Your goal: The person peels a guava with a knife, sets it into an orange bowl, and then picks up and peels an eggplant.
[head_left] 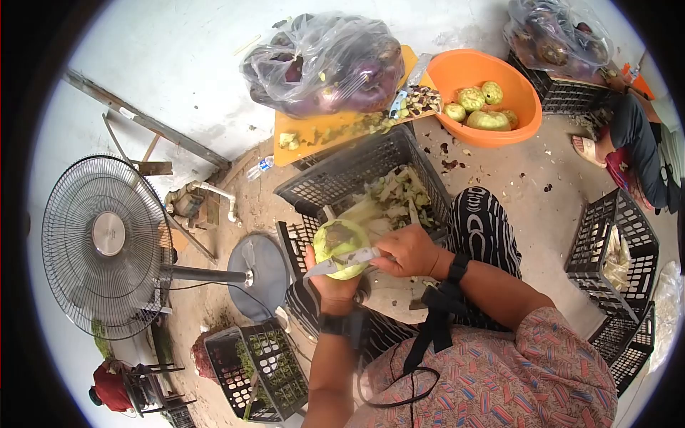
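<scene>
My left hand (334, 287) cups a round, pale-green vegetable (341, 239) from below, with a brownish patch on its top. My right hand (408, 251) is closed around the handle of a knife (335, 262), whose blade lies across the near side of the vegetable. Below and beyond both hands stands a black plastic crate (321, 187) holding pale leafy trimmings (403, 196). The exact kind of the vegetable is not clear.
An orange board (285, 153) carries a plastic bag of purple vegetables (325, 68) and dark peelings. Beside it is an orange basin (528, 118) with several peeled vegetables. A standing fan (107, 242) is at left, a greens crate (264, 371) near. Other people sit at both sides.
</scene>
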Demonstrator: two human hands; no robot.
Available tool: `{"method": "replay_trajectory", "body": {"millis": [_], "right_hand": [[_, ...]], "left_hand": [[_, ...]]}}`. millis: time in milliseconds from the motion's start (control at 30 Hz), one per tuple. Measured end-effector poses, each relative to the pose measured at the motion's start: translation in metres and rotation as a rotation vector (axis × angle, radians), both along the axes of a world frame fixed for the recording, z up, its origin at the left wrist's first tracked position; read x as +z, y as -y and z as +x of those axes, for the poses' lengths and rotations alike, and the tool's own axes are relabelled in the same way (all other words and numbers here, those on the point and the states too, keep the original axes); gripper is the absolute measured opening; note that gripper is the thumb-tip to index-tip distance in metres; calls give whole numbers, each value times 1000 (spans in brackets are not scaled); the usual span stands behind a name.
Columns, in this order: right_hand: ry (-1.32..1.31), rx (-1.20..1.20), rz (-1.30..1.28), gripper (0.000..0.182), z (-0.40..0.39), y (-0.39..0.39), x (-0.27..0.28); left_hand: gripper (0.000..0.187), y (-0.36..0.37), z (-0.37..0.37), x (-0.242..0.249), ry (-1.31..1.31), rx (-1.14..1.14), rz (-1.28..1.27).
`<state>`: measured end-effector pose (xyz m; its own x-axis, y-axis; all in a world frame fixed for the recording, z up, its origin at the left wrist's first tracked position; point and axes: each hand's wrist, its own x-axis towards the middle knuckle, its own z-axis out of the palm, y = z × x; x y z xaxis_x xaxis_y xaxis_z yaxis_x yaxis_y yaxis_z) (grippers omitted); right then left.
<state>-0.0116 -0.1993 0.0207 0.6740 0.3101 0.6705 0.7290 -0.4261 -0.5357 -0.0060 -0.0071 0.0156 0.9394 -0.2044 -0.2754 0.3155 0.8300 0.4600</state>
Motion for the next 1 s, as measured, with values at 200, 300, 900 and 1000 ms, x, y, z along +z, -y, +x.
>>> {"method": "replay_trajectory", "body": {"millis": [200,300,900,1000], "right_hand": [[1,-5,26,24,1,2,-2],[2,-23,-5,25,2,4,-1],[-14,27,-79,32,3,6,-4],[-13,36,-81,33,4,7,-4]], "left_hand": [[64,-1,-2,2,-14,-15,-12],[62,-1,-4,6,4,-40,-18],[60,-1,0,-7,42,-25,80],[60,-1,-1,-5,92,-51,71]]}}
